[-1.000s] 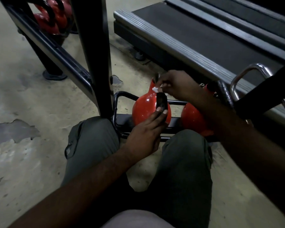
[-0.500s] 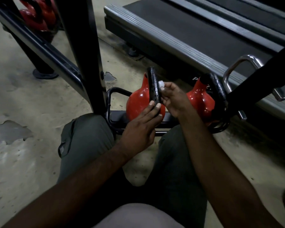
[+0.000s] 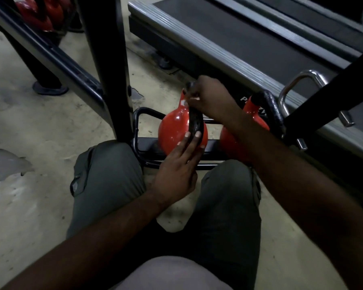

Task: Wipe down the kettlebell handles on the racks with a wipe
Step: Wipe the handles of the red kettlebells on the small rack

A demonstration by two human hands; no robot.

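1. A treadmill (image 3: 239, 38) is running across the upper right of the view, its grey side rail just behind the low rack (image 3: 147, 146).
2. A black rack upright (image 3: 105, 65) is rising from the concrete floor (image 3: 29, 122) at left, with more red kettlebells (image 3: 40, 15) showing dimly beyond it.
3. A person in grey-green trousers (image 3: 107, 176) is crouching at the rack, 1 knee on either side of the near kettlebell.
4. 2 red kettlebells are sitting side by side on the bottom shelf: the near kettlebell (image 3: 172, 130) at centre, the second kettlebell (image 3: 231, 143) to its right, partly hidden by the right forearm.
5. The left hand (image 3: 176, 172) is reaching in from below, its fingers straight and together, the fingertips (image 3: 197, 134) resting on the lower part of the black handle (image 3: 196, 123).
6. The right hand (image 3: 210, 99) is curling over the top of that handle, its fingers closed tight.
7. The wipe (image 3: 194, 99) is showing only as a white sliver pinched in the right hand's fingers, against the top of the handle.
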